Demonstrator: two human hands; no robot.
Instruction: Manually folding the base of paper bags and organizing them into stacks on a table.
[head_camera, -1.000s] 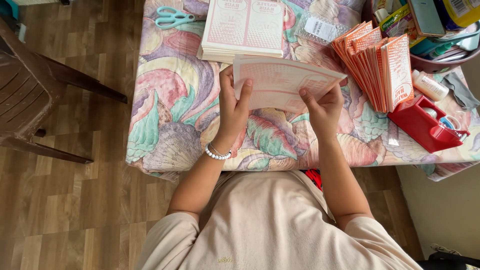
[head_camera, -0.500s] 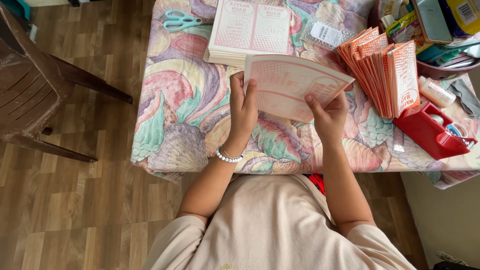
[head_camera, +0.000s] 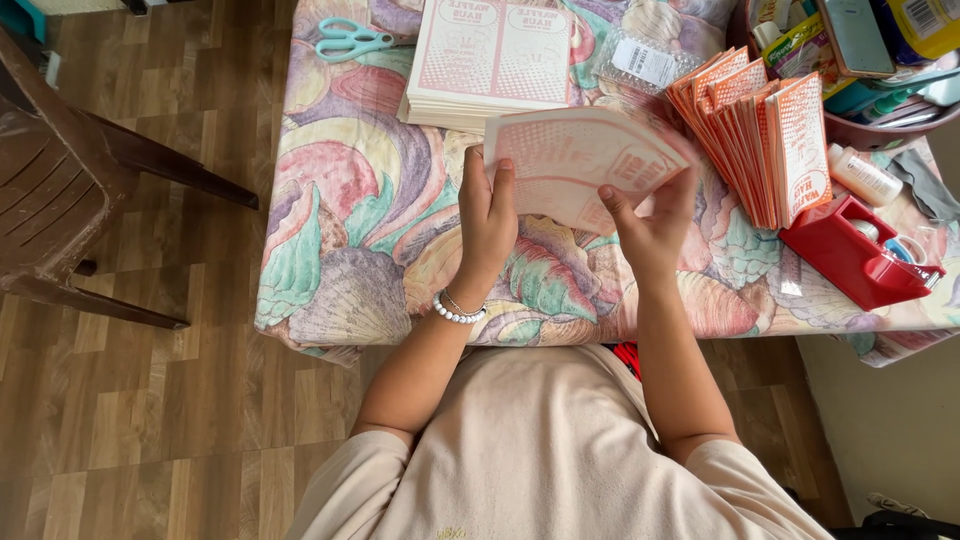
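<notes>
paper sheet (head_camera: 580, 165): white, red-orange print, flat die-cut blank | state: unfolded, slightly bowed | pose: tilted, lifted off the table, long edge running left-right | hold: pinched at its left edge in my left hand (head_camera: 487, 215), lower right edge in my right hand (head_camera: 650, 225) (print too blurred to make out)

Soft, even daylight, no glare

Shadows stay faint; focus is sharp centrally, with slight motion blur on the held paper sheet (head_camera: 585, 160) and wide-angle edge bending.
</notes>
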